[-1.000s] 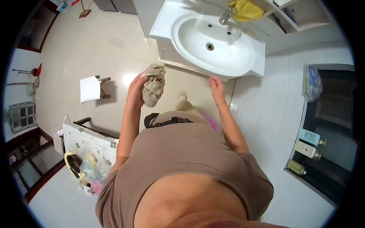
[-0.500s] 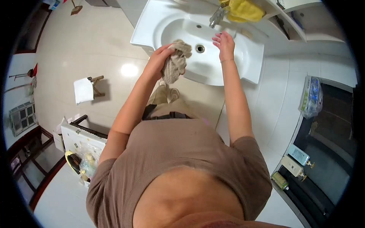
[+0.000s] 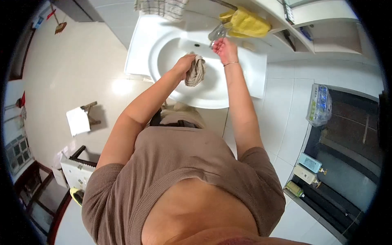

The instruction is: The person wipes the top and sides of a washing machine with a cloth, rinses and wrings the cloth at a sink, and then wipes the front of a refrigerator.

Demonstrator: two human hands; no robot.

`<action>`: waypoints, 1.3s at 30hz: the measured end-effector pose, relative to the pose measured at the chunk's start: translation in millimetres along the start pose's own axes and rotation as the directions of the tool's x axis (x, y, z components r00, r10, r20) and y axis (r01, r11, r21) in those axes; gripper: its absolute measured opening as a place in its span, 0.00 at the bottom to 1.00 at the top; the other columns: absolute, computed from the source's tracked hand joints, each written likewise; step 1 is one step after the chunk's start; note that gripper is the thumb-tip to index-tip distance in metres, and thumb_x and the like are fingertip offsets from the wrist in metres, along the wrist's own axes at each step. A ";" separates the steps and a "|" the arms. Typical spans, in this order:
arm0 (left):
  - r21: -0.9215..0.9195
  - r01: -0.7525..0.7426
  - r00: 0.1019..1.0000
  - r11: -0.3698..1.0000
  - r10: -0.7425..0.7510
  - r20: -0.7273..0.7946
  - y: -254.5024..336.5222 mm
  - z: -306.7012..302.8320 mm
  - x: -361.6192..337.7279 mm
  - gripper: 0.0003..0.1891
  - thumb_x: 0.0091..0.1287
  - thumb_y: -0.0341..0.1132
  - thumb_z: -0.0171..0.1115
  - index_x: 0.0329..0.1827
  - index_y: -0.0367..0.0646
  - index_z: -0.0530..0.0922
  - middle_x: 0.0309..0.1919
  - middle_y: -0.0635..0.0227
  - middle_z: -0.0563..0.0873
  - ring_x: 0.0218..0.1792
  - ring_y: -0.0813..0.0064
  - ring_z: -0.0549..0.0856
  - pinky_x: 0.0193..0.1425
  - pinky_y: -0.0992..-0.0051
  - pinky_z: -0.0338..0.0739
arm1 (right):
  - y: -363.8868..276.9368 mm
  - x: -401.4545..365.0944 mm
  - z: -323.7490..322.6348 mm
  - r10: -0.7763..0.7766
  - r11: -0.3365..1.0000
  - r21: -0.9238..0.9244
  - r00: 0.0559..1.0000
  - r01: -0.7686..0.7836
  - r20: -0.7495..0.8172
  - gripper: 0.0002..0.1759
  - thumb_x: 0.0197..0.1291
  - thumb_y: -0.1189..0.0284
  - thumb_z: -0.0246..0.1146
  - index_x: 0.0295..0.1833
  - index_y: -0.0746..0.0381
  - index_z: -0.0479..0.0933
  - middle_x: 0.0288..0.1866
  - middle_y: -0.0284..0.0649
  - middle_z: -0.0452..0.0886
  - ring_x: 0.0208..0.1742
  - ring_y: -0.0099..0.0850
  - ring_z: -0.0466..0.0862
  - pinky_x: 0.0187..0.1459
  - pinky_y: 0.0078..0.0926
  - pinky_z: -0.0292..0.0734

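Observation:
My left hand [image 3: 185, 66] is closed on a bunched beige cloth [image 3: 196, 73], which hangs over the bowl of the white sink [image 3: 163, 53]. Folds of the cloth droop below the fingers and hide the drain. At the far side of the basin, my right hand [image 3: 226, 51] is right by the spout of the metal faucet [image 3: 218, 34]. Its fingers are loosely bent, with nothing visible in them. A yellow cloth [image 3: 249, 23] lies just behind the faucet.
A checked towel [image 3: 169, 8] hangs beyond the sink. White shelving [image 3: 335, 38] rises at the back right. Pump bottles [image 3: 310, 162] and a plastic-wrapped pack [image 3: 319, 105] sit along the dark ledge at right. A small stool [image 3: 90, 113] with a white cover stands on the floor at left.
My left hand has brought the cloth from the sink's near left edge in over the bowl. My right hand has come closer to the faucet, its fingers more bent. The view has shifted.

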State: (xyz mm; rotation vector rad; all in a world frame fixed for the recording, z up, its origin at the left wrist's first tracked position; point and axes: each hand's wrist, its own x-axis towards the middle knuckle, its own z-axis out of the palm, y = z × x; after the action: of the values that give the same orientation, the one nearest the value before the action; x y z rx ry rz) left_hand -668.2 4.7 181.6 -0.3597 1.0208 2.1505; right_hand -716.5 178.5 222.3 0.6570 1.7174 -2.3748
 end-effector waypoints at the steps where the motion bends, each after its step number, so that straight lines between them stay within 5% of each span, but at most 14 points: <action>1: 0.042 -0.017 0.999 0.999 0.019 -0.050 -2.6 5.0 21.8 0.14 0.67 0.30 0.41 0.51 0.36 0.70 0.37 0.60 0.81 0.37 0.68 0.82 0.41 0.68 0.79 | -12.1 6.7 -3.2 0.007 0.999 -0.044 0.999 -0.008 -0.031 0.15 0.63 0.64 0.46 0.30 0.61 0.70 0.23 0.38 0.76 0.21 0.28 0.75 0.24 0.26 0.72; 12: 0.176 -0.017 0.952 0.984 0.070 -0.298 -25.0 21.9 78.3 0.22 0.58 0.20 0.47 0.58 0.39 0.70 0.40 0.56 0.80 0.37 0.63 0.83 0.42 0.65 0.79 | -40.6 6.5 4.8 0.122 0.983 -0.139 0.993 -0.121 -0.006 0.13 0.59 0.65 0.50 0.29 0.62 0.69 0.21 0.38 0.74 0.19 0.29 0.73 0.22 0.27 0.72; 19: -0.089 -0.163 0.952 0.983 0.132 -0.276 -20.6 25.6 96.0 0.22 0.62 0.25 0.46 0.61 0.39 0.64 0.45 0.58 0.75 0.44 0.64 0.77 0.50 0.65 0.75 | -8.6 -15.6 -25.9 0.034 0.991 -0.130 0.985 -0.012 0.170 0.15 0.57 0.63 0.54 0.37 0.67 0.72 0.28 0.42 0.78 0.29 0.31 0.80 0.32 0.26 0.75; 21: -0.165 -0.156 0.966 0.974 0.116 -0.229 -17.1 26.4 92.4 0.21 0.63 0.26 0.44 0.60 0.39 0.63 0.46 0.58 0.74 0.47 0.64 0.76 0.52 0.64 0.73 | 52.9 -2.6 -55.3 -0.459 0.531 -0.745 0.876 0.403 0.146 0.17 0.51 0.66 0.60 0.42 0.68 0.73 0.37 0.48 0.79 0.40 0.37 0.80 0.42 0.31 0.75; 24: -0.266 -0.142 0.977 0.954 0.091 -0.195 -11.6 42.5 77.4 0.18 0.65 0.27 0.41 0.59 0.40 0.61 0.47 0.58 0.73 0.46 0.63 0.76 0.51 0.62 0.74 | 84.2 -6.4 -53.6 -0.272 0.695 -0.596 0.914 0.402 0.300 0.21 0.43 0.69 0.64 0.44 0.68 0.73 0.44 0.51 0.78 0.46 0.41 0.78 0.49 0.35 0.72; 26: -0.254 -0.137 0.946 0.957 0.050 -0.320 -13.1 46.0 73.7 0.19 0.67 0.32 0.42 0.61 0.42 0.58 0.51 0.57 0.70 0.49 0.59 0.74 0.53 0.55 0.71 | 98.4 3.5 -66.5 -0.145 0.639 -0.717 0.959 0.278 0.243 0.23 0.47 0.77 0.58 0.53 0.67 0.70 0.45 0.41 0.76 0.46 0.29 0.76 0.47 0.26 0.73; 28: -0.135 -0.084 0.936 0.987 0.032 -0.352 -19.6 29.5 71.8 0.21 0.67 0.37 0.43 0.63 0.47 0.57 0.55 0.55 0.67 0.51 0.56 0.72 0.55 0.48 0.66 | 137.1 42.3 -90.4 0.084 0.867 -0.496 0.995 -0.050 0.045 0.22 0.46 0.79 0.57 0.52 0.68 0.71 0.44 0.40 0.76 0.46 0.27 0.75 0.45 0.25 0.73; 30: -0.021 -0.015 0.924 1.000 0.006 -0.383 -30.6 3.8 76.4 0.24 0.67 0.41 0.44 0.66 0.51 0.56 0.59 0.54 0.63 0.53 0.53 0.71 0.57 0.40 0.61 | 122.0 35.5 -79.3 -0.107 0.879 -0.456 0.990 0.139 0.097 0.20 0.45 0.80 0.56 0.49 0.69 0.72 0.44 0.39 0.75 0.43 0.26 0.76 0.42 0.23 0.74; 32: -0.264 0.237 0.836 0.935 -0.335 -0.434 -43.9 -15.3 83.4 0.28 0.65 0.54 0.43 0.66 0.55 0.57 0.62 0.55 0.61 0.57 0.50 0.68 0.57 0.33 0.53 | 107.2 18.7 -62.1 -0.234 0.824 -0.421 0.904 0.380 0.358 0.17 0.42 0.73 0.60 0.40 0.68 0.76 0.35 0.45 0.75 0.38 0.33 0.76 0.40 0.28 0.74; 33: -0.291 0.282 0.771 0.914 -0.396 -0.498 -40.0 -1.9 78.6 0.31 0.64 0.59 0.41 0.64 0.50 0.60 0.58 0.55 0.68 0.56 0.52 0.71 0.59 0.42 0.60 | 87.5 3.9 -48.4 -0.160 0.886 -0.339 0.894 0.317 0.418 0.17 0.40 0.73 0.62 0.39 0.67 0.76 0.36 0.43 0.74 0.40 0.32 0.76 0.40 0.27 0.73; 34: -0.289 0.291 0.769 0.912 -0.402 -0.497 -46.0 -8.6 79.0 0.31 0.64 0.59 0.41 0.64 0.50 0.60 0.58 0.55 0.68 0.56 0.52 0.71 0.59 0.42 0.60 | 102.4 4.4 -46.2 -0.112 0.900 -0.339 0.898 0.273 0.427 0.15 0.40 0.72 0.63 0.37 0.67 0.77 0.35 0.42 0.74 0.38 0.31 0.76 0.40 0.27 0.72; 36: -0.437 0.140 0.974 0.888 -0.202 -0.098 -60.5 -27.0 82.1 0.31 0.65 0.60 0.39 0.60 0.44 0.65 0.50 0.55 0.76 0.51 0.57 0.77 0.56 0.54 0.70 | 80.8 -34.9 -18.9 -0.361 0.780 -0.363 0.840 0.510 0.405 0.12 0.41 0.71 0.63 0.32 0.67 0.77 0.32 0.43 0.75 0.35 0.35 0.77 0.40 0.30 0.72; 37: -0.436 0.167 0.983 0.884 -0.186 -0.002 -59.5 -24.6 83.4 0.26 0.68 0.51 0.39 0.58 0.39 0.66 0.44 0.55 0.78 0.45 0.61 0.79 0.55 0.64 0.73 | 81.4 -44.4 -12.8 -0.359 0.781 -0.368 0.846 0.504 0.394 0.12 0.41 0.71 0.63 0.32 0.67 0.77 0.32 0.43 0.75 0.35 0.35 0.77 0.40 0.30 0.72; 39: -0.304 0.149 0.988 0.941 -0.156 0.001 -93.3 -49.5 109.4 0.24 0.69 0.48 0.39 0.57 0.38 0.67 0.45 0.55 0.78 0.45 0.61 0.79 0.54 0.63 0.74 | 84.4 -56.2 -7.3 -0.313 0.556 -0.671 0.871 0.492 0.379 0.13 0.44 0.66 0.63 0.29 0.67 0.78 0.32 0.48 0.78 0.36 0.41 0.78 0.40 0.34 0.73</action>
State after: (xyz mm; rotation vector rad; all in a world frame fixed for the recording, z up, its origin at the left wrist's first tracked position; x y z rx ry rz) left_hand -681.6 60.6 40.8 -0.5910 0.6486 2.1643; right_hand -634.0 148.8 170.8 -0.1670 2.6702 -1.5256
